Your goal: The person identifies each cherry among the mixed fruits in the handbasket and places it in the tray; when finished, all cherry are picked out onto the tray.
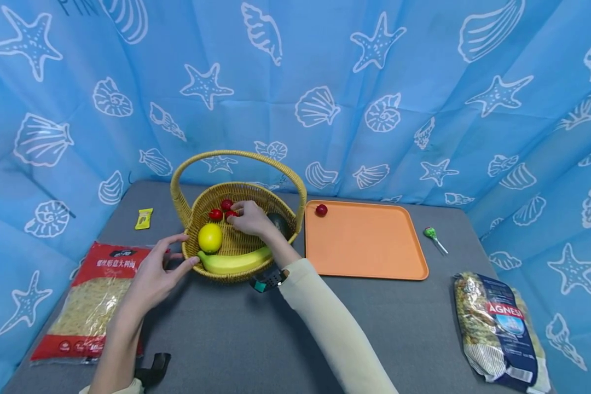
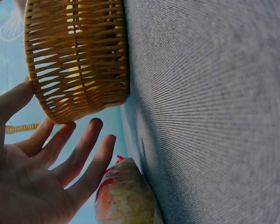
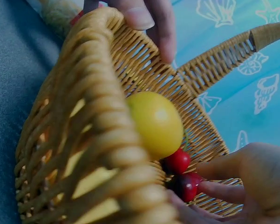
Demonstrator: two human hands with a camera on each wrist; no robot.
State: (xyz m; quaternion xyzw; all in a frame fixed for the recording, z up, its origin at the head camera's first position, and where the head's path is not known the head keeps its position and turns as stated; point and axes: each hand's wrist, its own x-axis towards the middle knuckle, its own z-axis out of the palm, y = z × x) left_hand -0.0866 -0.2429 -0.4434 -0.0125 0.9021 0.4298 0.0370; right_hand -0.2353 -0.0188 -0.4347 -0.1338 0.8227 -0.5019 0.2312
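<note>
A person's right hand [image 1: 250, 218] reaches into a wicker basket [image 1: 192, 210] on the grey counter [image 1: 236, 334], its grip apparently pinching a red cherry [image 3: 185, 185] beside a yellow lemon [image 1: 209, 237]. The left hand [image 1: 157, 271], grip released with fingers spread, touches the rim at eight o'clock. An orange tray [image 1: 369, 246] lies at three o'clock.

**Cherries in the wicker basket**

A woven yellow-brown basket [image 1: 236, 230] with an arched handle stands upright on the grey table. Three small, glossy red cherries [image 1: 215, 214] lie clustered at its far side, just behind a round yellow lemon [image 1: 209, 237]; one is pinched between fingertips.
</note>
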